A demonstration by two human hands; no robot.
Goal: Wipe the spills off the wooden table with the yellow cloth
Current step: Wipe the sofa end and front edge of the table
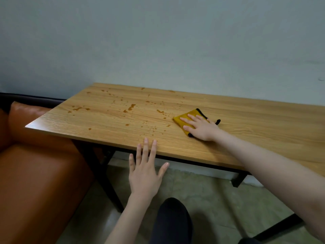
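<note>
Clearly the wiping is only just under way: the right hand [202,127] lies flat on the yellow cloth [186,120], fingers straight and spread, pressing it down onto the wooden surface [263,124] rather than gripping it. The cloth looks folded, its black edging showing beside the hand, and it sits a little right of the middle of the surface, just at the right fringe of the spills [130,108]. Those brownish drops and small puddles lie scattered from the cloth leftward to the far left corner, and they appear untouched, so I would judge nearly all the work is left. The left hand [145,173] is open too, fingers extended, its fingertips [145,140] over the near edge of the surface; whether they actually touch it I cannot tell. An orange sofa [35,173] stands at the left end. To my eye the next move calls for a steady push of the cloth leftward through the nearest drops, keeping the palm flat so the fabric does not bunch
</note>
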